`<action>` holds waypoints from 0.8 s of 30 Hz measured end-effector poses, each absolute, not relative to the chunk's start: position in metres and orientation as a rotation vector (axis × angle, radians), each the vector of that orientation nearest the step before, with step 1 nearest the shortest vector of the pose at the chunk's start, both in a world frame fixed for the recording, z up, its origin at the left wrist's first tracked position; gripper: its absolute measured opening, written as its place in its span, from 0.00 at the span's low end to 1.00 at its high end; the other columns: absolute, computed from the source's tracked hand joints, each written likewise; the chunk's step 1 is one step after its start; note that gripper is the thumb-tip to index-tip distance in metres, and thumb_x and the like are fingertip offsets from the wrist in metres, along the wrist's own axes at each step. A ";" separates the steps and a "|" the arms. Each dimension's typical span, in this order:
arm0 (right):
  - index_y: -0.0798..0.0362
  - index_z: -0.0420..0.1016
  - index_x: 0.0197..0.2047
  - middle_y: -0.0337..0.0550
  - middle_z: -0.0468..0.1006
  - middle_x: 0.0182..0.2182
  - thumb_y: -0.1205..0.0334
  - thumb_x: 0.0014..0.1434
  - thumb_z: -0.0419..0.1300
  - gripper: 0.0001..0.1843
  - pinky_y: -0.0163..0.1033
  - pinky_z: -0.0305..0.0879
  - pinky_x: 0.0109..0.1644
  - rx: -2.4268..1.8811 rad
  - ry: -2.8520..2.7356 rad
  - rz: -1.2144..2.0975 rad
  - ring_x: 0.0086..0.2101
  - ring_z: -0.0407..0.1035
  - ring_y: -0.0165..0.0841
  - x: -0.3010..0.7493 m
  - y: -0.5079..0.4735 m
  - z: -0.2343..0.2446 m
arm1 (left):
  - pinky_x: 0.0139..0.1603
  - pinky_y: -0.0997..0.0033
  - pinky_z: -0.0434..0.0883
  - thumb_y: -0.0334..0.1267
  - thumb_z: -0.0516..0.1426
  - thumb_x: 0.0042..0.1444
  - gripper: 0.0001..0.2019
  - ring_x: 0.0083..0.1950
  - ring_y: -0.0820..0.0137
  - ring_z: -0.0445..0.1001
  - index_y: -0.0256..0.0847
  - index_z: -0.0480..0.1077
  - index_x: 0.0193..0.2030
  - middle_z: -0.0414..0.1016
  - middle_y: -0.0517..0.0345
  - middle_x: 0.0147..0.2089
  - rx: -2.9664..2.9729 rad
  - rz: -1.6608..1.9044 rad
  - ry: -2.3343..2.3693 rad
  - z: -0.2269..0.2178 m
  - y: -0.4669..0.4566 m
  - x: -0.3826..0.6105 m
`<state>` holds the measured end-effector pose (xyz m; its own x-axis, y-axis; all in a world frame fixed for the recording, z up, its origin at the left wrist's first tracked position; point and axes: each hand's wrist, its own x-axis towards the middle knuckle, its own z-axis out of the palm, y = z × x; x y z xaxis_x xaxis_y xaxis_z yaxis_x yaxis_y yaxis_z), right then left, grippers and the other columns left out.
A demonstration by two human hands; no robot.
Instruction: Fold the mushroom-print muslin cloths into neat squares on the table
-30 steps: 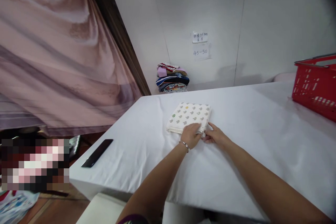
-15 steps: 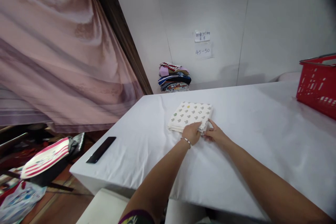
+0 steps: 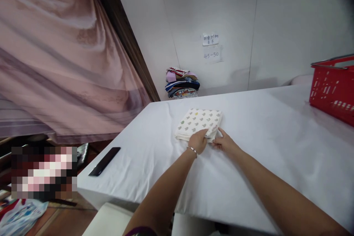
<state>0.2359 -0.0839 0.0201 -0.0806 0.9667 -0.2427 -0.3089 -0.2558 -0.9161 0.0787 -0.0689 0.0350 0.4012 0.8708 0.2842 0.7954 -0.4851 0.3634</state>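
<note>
A folded white cloth (image 3: 193, 120) with grey printed shapes and a few green and yellow ones lies flat on the white-covered table (image 3: 249, 118). At its near edge, close to the right corner, my left hand (image 3: 198, 141) grips the layers, thumb on top and the other fingers mostly hidden. A silver bracelet (image 3: 192, 150) circles that wrist. My right hand (image 3: 225, 142) pinches the cloth's near right corner, its thumb along the right side and its fingers curled at the front edge.
A dark phone-like slab (image 3: 105, 161) rests near the table's left edge. Behind the table is a stack of folded clothes (image 3: 182, 83). On the right stands a red plastic basket (image 3: 332, 92). A pink curtain (image 3: 69, 55) hangs at left, and white seats (image 3: 109, 221) touch the near side.
The view has shifted slightly. My left hand's fingers have drawn a little back from the corner, while my right hand stays at it. The cloth keeps its folded shape.
</note>
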 end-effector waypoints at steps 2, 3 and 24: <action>0.54 0.38 0.66 0.36 0.75 0.22 0.75 0.42 0.60 0.51 0.33 0.68 0.26 -1.097 -0.861 1.596 0.23 0.71 0.31 0.236 -0.086 0.023 | 0.57 0.61 0.62 0.27 0.49 0.50 0.25 0.56 0.66 0.65 0.41 0.60 0.57 0.68 0.54 0.55 2.591 0.651 1.426 0.028 -0.074 0.080; 0.54 0.40 0.65 0.37 0.76 0.23 0.75 0.42 0.60 0.51 0.33 0.69 0.27 -1.081 -0.865 1.613 0.24 0.71 0.31 0.237 -0.086 0.024 | 0.58 0.60 0.61 0.26 0.49 0.50 0.26 0.56 0.66 0.64 0.40 0.59 0.57 0.68 0.53 0.55 2.623 0.656 1.417 0.024 -0.077 0.081; 0.47 0.43 0.64 0.33 0.72 0.21 0.70 0.47 0.60 0.44 0.35 0.69 0.24 -1.124 -0.865 1.564 0.20 0.69 0.29 0.231 -0.086 0.026 | 0.42 0.70 0.67 0.38 0.45 0.59 0.13 0.40 0.68 0.72 0.42 0.69 0.42 0.75 0.58 0.39 2.402 0.651 1.608 0.050 -0.077 0.087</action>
<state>0.2306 -0.0863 0.0255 -0.0848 0.9655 -0.2461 -0.3047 -0.2603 -0.9162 0.0871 -0.0775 0.0497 0.3199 0.9119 0.2571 0.8337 -0.3999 0.3808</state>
